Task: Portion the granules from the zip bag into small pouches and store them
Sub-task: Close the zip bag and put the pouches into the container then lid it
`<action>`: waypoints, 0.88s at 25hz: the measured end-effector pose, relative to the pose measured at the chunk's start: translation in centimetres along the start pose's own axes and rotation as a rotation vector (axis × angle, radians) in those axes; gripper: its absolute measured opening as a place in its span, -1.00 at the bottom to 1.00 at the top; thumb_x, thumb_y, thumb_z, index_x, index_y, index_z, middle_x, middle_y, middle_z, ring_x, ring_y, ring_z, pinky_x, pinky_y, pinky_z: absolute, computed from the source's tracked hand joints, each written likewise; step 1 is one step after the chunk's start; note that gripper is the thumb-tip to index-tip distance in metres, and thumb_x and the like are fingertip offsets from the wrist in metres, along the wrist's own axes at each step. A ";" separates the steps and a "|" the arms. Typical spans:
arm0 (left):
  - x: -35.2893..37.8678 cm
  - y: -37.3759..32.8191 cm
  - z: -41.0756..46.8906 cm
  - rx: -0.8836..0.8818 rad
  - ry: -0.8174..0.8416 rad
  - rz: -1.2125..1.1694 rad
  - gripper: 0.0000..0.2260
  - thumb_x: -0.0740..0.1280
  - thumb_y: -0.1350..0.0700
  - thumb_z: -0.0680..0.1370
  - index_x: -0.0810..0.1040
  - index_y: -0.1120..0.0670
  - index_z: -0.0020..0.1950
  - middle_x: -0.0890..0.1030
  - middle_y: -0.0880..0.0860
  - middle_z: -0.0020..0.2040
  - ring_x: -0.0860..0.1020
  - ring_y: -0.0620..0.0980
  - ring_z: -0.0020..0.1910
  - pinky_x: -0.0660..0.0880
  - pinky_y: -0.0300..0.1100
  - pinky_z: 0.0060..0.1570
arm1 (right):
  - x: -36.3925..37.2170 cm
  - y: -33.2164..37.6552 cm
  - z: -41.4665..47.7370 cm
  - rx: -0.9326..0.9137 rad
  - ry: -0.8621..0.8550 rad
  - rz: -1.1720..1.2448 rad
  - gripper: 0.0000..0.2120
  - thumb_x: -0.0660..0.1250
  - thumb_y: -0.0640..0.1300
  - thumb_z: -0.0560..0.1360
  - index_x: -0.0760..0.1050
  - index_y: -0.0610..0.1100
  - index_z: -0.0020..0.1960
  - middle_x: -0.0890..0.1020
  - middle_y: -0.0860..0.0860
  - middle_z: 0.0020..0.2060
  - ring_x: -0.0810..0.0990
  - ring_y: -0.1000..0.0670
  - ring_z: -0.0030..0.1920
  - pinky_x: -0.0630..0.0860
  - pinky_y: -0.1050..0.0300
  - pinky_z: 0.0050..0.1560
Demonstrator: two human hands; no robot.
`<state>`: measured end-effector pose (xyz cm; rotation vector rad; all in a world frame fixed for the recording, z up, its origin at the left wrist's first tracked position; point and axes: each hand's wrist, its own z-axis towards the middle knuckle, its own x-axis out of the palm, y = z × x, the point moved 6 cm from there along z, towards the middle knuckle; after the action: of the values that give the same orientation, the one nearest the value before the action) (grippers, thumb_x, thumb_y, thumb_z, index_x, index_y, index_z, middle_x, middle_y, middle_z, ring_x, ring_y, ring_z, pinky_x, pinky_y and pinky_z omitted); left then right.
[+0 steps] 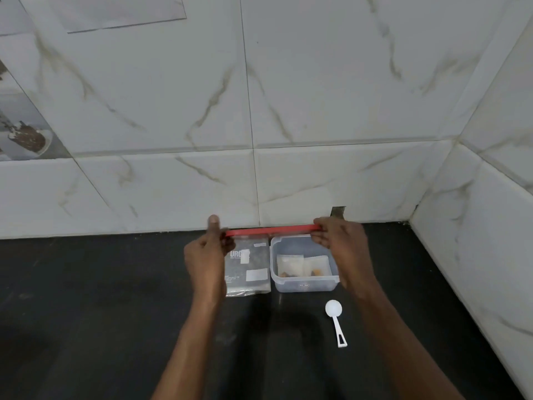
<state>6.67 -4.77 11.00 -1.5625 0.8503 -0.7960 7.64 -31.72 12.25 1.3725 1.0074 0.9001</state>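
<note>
Status: looks late-stage, storing step.

- Done: two pouches (290, 265) sit upright inside the clear container (305, 286), side by side, each with a bit of brownish fill at the bottom.
- Zip bag (251, 267) lies flat on the counter (101, 298), just beside the container at its 9 o'clock. Can't tell if its zip is closed.
- Scoop (334, 310) is put down on the counter, at 5 o'clock of the container, bowl toward the wall.
- Left: red lid (274, 230) is not yet on. It's held level and edge-on above the bag and the container's far rim. Left hand (206, 255) pinches its 9 o'clock end, thumb up. Right hand (337, 238) grips the 3 o'clock end with curled fingers.
- My read: remaining work is seating the lid and stowing the container. More portions possible, can't tell.

Counts: 1 zip bag, 2 pouches, 1 container, 1 lid, 1 scoop.
</note>
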 end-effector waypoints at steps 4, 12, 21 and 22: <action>7.2 3.1 0.5 -0.005 0.169 0.265 -0.87 0.51 0.25 0.44 0.74 0.20 -0.02 0.74 0.07 -0.18 0.68 -0.01 -0.19 0.61 -0.18 -0.09 | -4.8 -2.2 2.8 -0.142 -0.179 -0.362 -0.89 0.42 -0.10 0.48 0.64 -0.14 -0.06 0.67 -0.01 -0.20 0.62 0.13 -0.20 0.57 0.17 -0.05; 9.4 8.1 -0.7 0.037 0.086 0.618 -0.85 0.32 0.37 0.44 0.66 0.23 -0.24 0.65 0.13 -0.31 0.58 0.08 -0.31 0.38 -0.24 -0.36 | -4.8 -10.0 3.4 -0.177 -0.203 -0.792 -0.84 0.27 -0.27 0.55 0.60 -0.22 0.06 0.59 -0.10 -0.09 0.52 0.01 -0.16 0.48 0.12 -0.12; 8.9 9.7 0.1 0.075 0.125 0.634 -0.81 0.41 0.27 0.53 0.70 0.25 0.12 0.73 0.18 0.01 0.68 0.10 -0.02 0.48 -0.24 -0.05 | -4.5 -11.1 3.7 -0.144 -0.203 -0.820 -0.78 0.22 -0.27 0.58 0.60 -0.22 0.12 0.60 -0.12 -0.06 0.57 -0.06 -0.11 0.53 0.07 -0.07; 8.9 9.7 0.2 0.073 0.134 0.620 -0.79 0.42 0.25 0.53 0.69 0.24 0.15 0.73 0.17 0.04 0.68 0.10 0.01 0.49 -0.24 -0.02 | -4.5 -11.1 3.8 -0.149 -0.200 -0.809 -0.78 0.22 -0.27 0.58 0.60 -0.22 0.14 0.60 -0.12 -0.05 0.57 -0.05 -0.10 0.52 0.09 -0.07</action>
<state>10.45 -13.38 1.75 -1.0907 1.3014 -0.4719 8.92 -37.50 1.18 0.7863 1.1733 0.2180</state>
